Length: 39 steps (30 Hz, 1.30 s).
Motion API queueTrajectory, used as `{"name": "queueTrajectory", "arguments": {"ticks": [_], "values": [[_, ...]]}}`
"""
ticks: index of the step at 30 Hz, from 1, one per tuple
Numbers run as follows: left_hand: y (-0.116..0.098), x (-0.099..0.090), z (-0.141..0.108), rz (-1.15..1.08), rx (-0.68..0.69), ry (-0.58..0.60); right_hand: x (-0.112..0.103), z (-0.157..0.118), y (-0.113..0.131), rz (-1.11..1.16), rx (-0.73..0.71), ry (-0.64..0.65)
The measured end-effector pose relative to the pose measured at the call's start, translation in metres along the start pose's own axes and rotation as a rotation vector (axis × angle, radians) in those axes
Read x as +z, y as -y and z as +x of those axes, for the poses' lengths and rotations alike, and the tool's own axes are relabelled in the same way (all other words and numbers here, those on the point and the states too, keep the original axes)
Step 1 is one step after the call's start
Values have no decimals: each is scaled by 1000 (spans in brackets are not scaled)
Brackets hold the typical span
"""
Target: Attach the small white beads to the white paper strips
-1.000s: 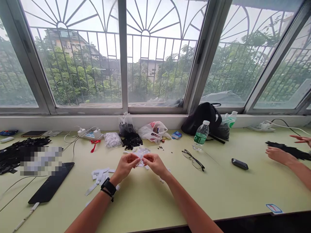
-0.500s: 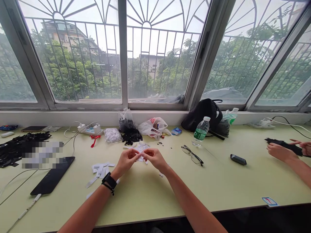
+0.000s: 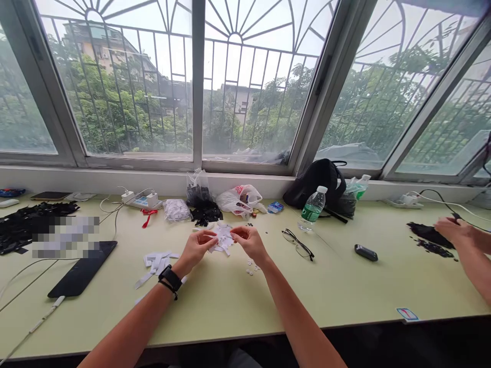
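Observation:
My left hand (image 3: 196,250) hovers at the near left side of a heap of white strips (image 3: 223,236). Its thumb and fingers are pinched together, and whether a strip is between them cannot be told against the white heap. On the right edge of the same heap is my right hand (image 3: 250,246), thumb and index finger also closed; what they hold, if anything, is too small to name. Small white buttons (image 3: 251,268) lie beneath my right wrist. More white strips (image 3: 156,263) are spread left of my left hand, beside the black wristwatch (image 3: 170,277).
Behind the heap are black strips (image 3: 206,213), a bag of white pieces (image 3: 176,210) and a white plastic bag (image 3: 236,199). Glasses (image 3: 298,244), a water bottle (image 3: 312,209) and a black case (image 3: 365,252) stand rightward. Another person's hands (image 3: 456,232) work beside black pieces (image 3: 431,235).
My hands, whose fingertips met before, have moved apart over the white heap. The other person's hands have lifted away from the black piece, and the view has shifted slightly.

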<state>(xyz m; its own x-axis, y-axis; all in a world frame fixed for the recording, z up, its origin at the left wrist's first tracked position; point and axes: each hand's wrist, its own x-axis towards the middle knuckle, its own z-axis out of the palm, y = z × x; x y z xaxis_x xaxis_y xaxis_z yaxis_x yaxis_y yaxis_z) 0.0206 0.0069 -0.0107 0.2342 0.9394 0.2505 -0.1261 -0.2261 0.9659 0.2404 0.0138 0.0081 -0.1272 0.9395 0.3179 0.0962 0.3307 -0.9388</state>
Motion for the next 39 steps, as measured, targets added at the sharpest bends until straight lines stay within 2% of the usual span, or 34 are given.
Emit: {"name": "queueTrajectory", "arguments": {"ticks": [2,5,10,13,16,24,34,39], "values": [[-2,0,0,-36,-20,-28,-8,-1,2,-36,-11,-37],[-2,-1,-1,-47,-41,-34,-22,-11,7,-143,-24,16],[0,-3,0,-58,-92,-15,-37,-62,22,-504,-115,76],[-2,-3,0,-76,-90,-24,-40,-95,29,-641,-117,123],[-4,-3,0,-92,-75,-42,-37,-113,29,-757,-108,124],[-5,-1,-2,-114,-64,-33,-24,-116,14,-838,-130,72],[-8,3,-3,-78,-61,-72,-32,-128,7,-805,-126,52],[-6,2,-2,-92,-41,-59,-31,-129,7,-878,-184,57]]}}
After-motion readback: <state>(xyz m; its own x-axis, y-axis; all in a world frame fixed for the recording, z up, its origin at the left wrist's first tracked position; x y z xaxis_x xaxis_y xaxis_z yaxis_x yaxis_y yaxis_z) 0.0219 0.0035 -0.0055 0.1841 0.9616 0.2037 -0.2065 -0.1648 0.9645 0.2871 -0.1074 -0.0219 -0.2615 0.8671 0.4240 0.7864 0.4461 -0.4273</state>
